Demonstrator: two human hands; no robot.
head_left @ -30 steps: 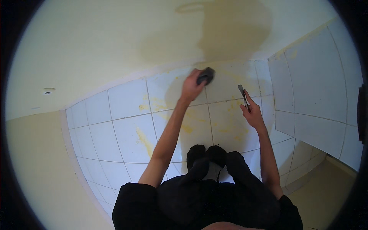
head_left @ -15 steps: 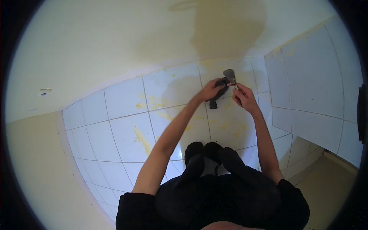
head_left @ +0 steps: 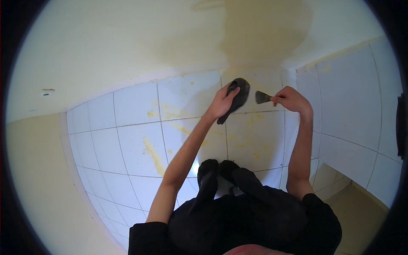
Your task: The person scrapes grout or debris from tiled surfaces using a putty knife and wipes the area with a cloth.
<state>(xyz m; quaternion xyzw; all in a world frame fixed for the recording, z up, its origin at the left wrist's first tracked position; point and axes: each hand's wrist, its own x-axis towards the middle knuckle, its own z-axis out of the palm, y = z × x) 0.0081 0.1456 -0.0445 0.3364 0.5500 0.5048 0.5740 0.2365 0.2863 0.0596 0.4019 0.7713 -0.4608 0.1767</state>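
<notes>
My left hand [head_left: 222,103] is closed around a dark grey, bunched cloth [head_left: 242,94], its thumb lying over the front. Part of the cloth hangs below the fingers. In my right hand [head_left: 293,100] is a putty knife [head_left: 262,97], pinched by the handle, with its flat, flared blade pointing left toward the cloth. A gap separates blade and cloth. Both hands are over the white tiles, whose grout lines and yellow smears [head_left: 154,156] show around them. The fingers mostly hide the knife's handle.
White floor tiles [head_left: 138,146] meet a cream wall [head_left: 127,46] at the far side. Larger white tiles [head_left: 346,93] rise on the right, with a beige recess [head_left: 361,212] below. My dark shoes [head_left: 208,168] are near the middle. A small white wall fitting [head_left: 48,92] is at left.
My hands have moved apart: the putty knife has come away from the cloth, and its blade has swung from pointing away to pointing left. The cloth has shifted slightly left.
</notes>
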